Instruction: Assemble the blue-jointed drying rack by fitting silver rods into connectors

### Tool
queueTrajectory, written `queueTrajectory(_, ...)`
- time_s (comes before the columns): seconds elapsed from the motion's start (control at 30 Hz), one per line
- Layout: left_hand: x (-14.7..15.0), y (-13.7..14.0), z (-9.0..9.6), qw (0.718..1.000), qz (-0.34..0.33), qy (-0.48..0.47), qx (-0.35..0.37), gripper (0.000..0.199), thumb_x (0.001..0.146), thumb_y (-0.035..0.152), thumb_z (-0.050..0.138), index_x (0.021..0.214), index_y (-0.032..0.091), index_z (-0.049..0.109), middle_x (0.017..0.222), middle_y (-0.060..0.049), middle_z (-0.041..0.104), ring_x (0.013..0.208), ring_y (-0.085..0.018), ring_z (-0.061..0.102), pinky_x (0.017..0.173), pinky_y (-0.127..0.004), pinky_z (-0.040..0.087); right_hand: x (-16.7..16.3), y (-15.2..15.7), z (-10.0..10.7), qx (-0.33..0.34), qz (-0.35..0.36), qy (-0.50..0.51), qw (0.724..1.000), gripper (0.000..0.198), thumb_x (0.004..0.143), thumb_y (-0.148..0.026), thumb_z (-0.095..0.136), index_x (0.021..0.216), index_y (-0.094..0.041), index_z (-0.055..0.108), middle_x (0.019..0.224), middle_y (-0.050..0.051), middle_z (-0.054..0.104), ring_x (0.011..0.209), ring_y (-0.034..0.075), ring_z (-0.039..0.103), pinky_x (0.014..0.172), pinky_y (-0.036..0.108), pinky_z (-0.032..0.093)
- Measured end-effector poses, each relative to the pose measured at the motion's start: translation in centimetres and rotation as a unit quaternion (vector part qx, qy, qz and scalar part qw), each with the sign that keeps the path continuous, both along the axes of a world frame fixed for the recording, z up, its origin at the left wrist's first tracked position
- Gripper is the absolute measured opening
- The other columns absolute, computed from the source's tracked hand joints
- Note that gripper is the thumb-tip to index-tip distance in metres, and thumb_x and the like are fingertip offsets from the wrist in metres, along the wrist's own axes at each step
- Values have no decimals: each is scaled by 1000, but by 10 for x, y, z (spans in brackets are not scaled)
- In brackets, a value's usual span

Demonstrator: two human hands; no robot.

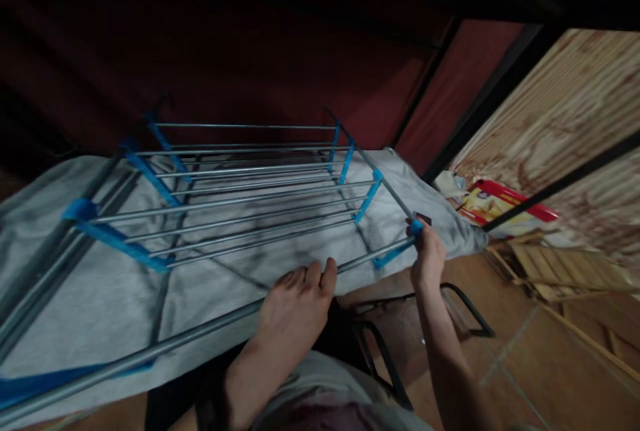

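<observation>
A metal drying rack (pixel 270 206) with blue plastic joints lies along a long surface covered in grey cloth (pixel 240 271). My left hand (pixel 303 297) is closed around the rack's near tube, right of its middle. At the right end of that tube, my right hand (pixel 429 254) grips the frame by a blue corner joint (pixel 416 227). A small dark piece (pixel 424 218) shows beside my right fingers; its kind cannot be made out. Fingertips of both hands are partly hidden behind the tubing.
Behind the cloth-covered surface stands a dark red panel (pixel 280 77). To the right, a red and yellow package (pixel 493 204) and a slatted wooden piece (pixel 570 264) lie near the wall. Black metal legs (pixel 470 311) stick out over the tiled floor (pixel 500 364).
</observation>
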State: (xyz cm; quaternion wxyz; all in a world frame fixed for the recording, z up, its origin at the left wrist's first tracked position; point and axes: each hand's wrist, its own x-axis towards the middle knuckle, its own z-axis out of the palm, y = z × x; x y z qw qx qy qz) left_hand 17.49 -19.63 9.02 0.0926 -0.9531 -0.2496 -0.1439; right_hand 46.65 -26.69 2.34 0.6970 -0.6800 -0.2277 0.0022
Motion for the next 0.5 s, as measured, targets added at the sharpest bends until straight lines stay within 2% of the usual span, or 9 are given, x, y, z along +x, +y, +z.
queueTrajectory(0.27,1,-2,6,999,10,27,-20,49,84,0,49,129,16,63,88,-7,67,70,-21,66,61,-32,50,-5,3,-2,45,10,30,998,50,87,-52,49,113,-17,71,111,8,72,103,22,62,94,37,46)
queueTrajectory(0.5,1,-5,6,1000,10,21,-13,46,86,1,49,127,15,63,89,-7,67,70,-21,66,60,-32,50,-3,8,-7,58,-4,42,997,51,86,-52,47,115,-17,70,110,8,73,103,22,63,96,38,46)
